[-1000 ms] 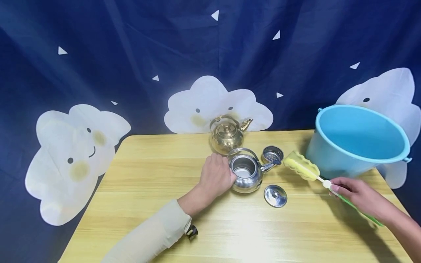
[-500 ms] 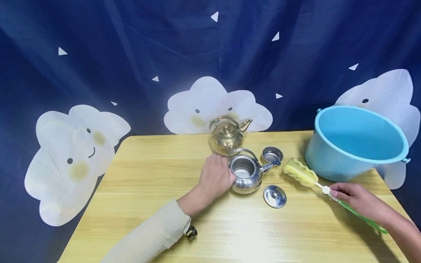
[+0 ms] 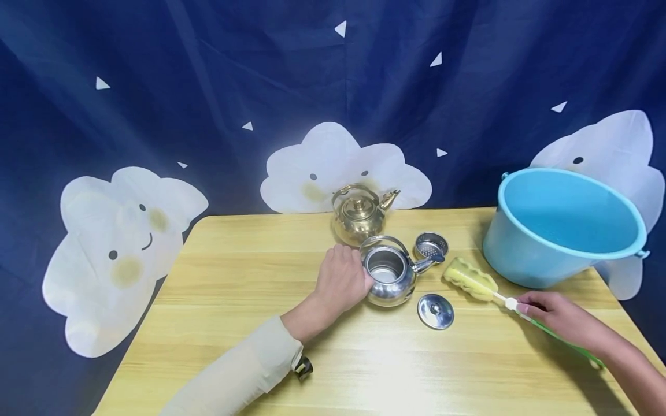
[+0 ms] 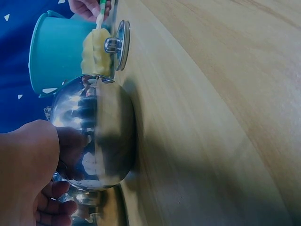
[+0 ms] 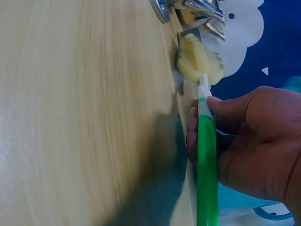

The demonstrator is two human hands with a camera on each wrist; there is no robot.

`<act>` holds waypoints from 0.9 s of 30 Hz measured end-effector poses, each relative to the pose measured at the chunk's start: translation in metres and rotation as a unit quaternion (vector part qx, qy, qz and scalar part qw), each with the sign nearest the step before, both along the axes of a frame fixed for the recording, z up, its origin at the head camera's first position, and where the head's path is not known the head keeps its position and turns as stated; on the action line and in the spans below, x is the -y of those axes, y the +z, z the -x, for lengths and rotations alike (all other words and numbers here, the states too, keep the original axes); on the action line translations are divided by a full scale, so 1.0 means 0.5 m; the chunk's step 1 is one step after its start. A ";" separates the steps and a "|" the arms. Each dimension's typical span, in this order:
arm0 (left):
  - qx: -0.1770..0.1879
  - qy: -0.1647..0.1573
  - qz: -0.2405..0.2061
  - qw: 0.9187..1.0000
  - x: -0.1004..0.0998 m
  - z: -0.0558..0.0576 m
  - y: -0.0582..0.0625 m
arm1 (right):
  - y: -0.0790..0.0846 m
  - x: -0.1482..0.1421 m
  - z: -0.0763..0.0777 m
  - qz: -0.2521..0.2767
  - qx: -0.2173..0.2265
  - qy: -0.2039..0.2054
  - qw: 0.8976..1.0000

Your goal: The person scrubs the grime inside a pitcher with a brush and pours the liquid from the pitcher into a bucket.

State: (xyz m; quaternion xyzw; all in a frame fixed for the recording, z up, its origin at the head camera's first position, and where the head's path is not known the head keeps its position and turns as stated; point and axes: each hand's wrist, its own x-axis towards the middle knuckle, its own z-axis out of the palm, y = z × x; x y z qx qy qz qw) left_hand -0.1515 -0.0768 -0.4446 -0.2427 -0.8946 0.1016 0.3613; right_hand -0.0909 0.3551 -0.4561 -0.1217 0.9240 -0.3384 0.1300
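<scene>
My left hand point(image 3: 340, 277) holds the left side of a silver teapot point(image 3: 391, 289), fingers curled and thumb against its body. The teapot stands upright and lidless, with its handle raised and its spout to the right. What exactly the fingertips grip is hidden in the head view. My right hand point(image 3: 564, 320) grips a sponge bottle brush between thumb and fingers; its green handle point(image 5: 207, 165) runs back under the palm. The brush's yellow sponge head point(image 3: 470, 279) points left toward the teapot, low over the table. The teapot's round lid point(image 3: 436, 311) lies in front of the spout, knob up.
Behind the silver teapot stands a gold teapot point(image 3: 359, 216) with its lid on. A perforated metal strainer point(image 3: 430, 245) sits just behind the spout. The blue bucket point(image 3: 538, 263) takes up the right rear corner of the wooden table point(image 3: 234, 289). A dark blue cloud-print curtain point(image 3: 208, 86) hangs behind.
My right hand has brought the brush lower and slightly left, its sponge head moving away from the bucket's side. My left hand and the silver teapot have kept their place.
</scene>
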 end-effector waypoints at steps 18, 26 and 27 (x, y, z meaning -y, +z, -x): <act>0.014 0.007 0.002 1.000 -0.001 -0.002 0.001 | -0.010 0.005 0.009 -0.049 -0.005 -0.022 0.999; 0.022 0.008 0.001 1.000 -0.002 -0.002 0.002 | -0.010 0.003 0.014 -0.077 -0.011 -0.038 0.996; 0.020 0.006 0.000 1.000 -0.002 -0.002 0.003 | -0.009 0.003 0.015 -0.079 -0.010 -0.039 0.996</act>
